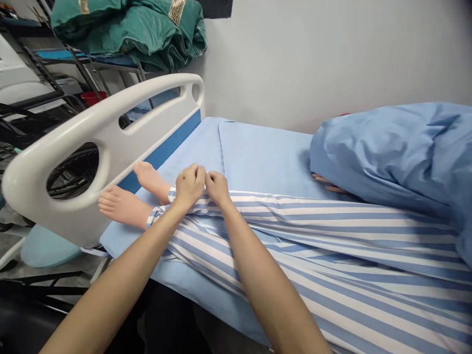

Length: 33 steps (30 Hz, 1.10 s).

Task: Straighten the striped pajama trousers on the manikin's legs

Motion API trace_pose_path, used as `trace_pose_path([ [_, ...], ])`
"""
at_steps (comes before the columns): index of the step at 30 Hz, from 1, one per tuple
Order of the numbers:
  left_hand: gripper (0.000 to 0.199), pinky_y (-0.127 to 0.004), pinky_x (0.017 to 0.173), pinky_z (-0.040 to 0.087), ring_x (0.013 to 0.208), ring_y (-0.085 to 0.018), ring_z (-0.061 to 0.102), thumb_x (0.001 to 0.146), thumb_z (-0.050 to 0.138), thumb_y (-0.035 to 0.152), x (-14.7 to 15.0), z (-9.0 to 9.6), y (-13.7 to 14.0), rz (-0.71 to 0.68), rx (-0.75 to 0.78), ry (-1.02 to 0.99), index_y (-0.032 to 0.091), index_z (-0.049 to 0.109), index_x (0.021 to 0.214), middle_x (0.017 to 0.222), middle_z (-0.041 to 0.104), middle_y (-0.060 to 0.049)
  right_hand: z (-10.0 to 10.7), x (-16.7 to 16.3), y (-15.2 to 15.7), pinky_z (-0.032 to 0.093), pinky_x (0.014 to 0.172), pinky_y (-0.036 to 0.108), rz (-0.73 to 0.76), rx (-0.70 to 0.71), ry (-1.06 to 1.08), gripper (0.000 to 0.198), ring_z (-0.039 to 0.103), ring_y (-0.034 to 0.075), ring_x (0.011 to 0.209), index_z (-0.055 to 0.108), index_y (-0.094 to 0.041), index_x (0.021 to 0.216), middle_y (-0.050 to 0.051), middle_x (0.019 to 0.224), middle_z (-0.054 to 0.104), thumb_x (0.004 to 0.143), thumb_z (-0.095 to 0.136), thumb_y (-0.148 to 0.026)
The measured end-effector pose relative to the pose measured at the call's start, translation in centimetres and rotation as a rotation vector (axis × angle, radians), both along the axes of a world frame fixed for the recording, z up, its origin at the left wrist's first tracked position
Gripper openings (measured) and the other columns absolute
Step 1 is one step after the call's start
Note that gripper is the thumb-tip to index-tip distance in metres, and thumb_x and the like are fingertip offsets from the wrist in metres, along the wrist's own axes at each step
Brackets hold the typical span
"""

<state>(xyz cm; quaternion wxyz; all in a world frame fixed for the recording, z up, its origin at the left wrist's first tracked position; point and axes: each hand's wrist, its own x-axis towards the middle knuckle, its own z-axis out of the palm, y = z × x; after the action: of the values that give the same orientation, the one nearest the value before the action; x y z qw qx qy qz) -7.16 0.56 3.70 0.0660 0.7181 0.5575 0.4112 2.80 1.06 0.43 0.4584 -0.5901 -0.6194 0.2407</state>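
Blue-striped trousers beneath curled fingers of left hand and right hand, grip on them unclear.

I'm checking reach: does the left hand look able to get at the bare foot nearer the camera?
Probably yes: the left hand is close by at the striped trousers, and nothing visible blocks that foot.

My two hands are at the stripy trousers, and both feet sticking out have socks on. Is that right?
Not quite: there are no socks. The head view shows both feet bare, with toes showing. The rest is right: your left hand and right hand are at the striped trousers.
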Motion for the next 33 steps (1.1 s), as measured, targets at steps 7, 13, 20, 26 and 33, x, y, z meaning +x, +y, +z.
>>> trace_pose_path([
  [7, 0.034, -0.024, 0.053, 0.027, 0.051, -0.009, 0.036, 0.085, 0.033, 0.029, 2.2, -3.0, 2.0, 0.068, -0.109, -0.311, 0.019, 0.033, 0.053, 0.049, 0.035, 0.004, -0.5, 0.0, 0.4, 0.022, 0.051, 0.022, -0.046, -0.021, 0.02, 0.035, 0.033, 0.008, 0.051, 0.035, -0.018, 0.051, -0.005, 0.049, 0.037, 0.083, 0.039, -0.031],
  [13, 0.035, -0.027, 0.06, 0.028, 0.058, -0.013, 0.047, 0.088, 0.03, 0.029, 1.0, -5.2, 1.8, 0.097, -0.118, -0.014, 0.02, 0.048, 0.06, 0.061, 0.056, -0.001, -0.6, -0.5, 0.4, 0.024, 0.052, 0.023, -0.09, -0.011, 0.006, 0.035, 0.034, 0.01, 0.051, 0.035, -0.019, 0.05, -0.005, 0.049, 0.037, 0.084, 0.038, -0.031],
  [20, 0.034, -0.027, 0.064, 0.03, 0.067, -0.015, 0.054, 0.09, 0.029, 0.028, 0.7, -4.5, 1.6, 0.109, -0.179, 0.1, 0.02, 0.055, 0.069, 0.075, 0.064, -0.003, -0.6, -0.8, 0.3, 0.024, 0.054, 0.024, -0.137, -0.021, -0.103, 0.034, 0.035, 0.011, 0.053, 0.037, -0.02, 0.052, -0.003, 0.052, 0.043, 0.085, 0.037, -0.031],
  [26, 0.032, -0.027, 0.062, 0.029, 0.072, -0.018, 0.057, 0.089, 0.031, 0.031, 0.3, -4.1, 0.9, 0.12, -0.251, 0.169, 0.021, 0.059, 0.078, 0.08, 0.066, -0.005, 2.2, -0.2, 0.2, 0.025, 0.055, 0.025, -0.018, 0.01, -0.286, 0.029, 0.037, 0.012, 0.053, 0.039, -0.02, 0.052, -0.003, 0.052, 0.043, 0.081, 0.042, -0.026],
  [33, 0.034, -0.027, 0.065, 0.031, 0.073, -0.018, 0.056, 0.089, 0.03, 0.032, 0.8, -4.3, 0.9, 0.171, -0.255, 0.192, 0.021, 0.06, 0.078, 0.079, 0.067, -0.006, -0.1, 0.2, 0.1, 0.025, 0.052, 0.023, -0.037, 0.004, -0.037, 0.037, 0.033, 0.01, 0.051, 0.035, -0.019, 0.05, -0.005, 0.048, 0.035, 0.083, 0.04, -0.033],
])
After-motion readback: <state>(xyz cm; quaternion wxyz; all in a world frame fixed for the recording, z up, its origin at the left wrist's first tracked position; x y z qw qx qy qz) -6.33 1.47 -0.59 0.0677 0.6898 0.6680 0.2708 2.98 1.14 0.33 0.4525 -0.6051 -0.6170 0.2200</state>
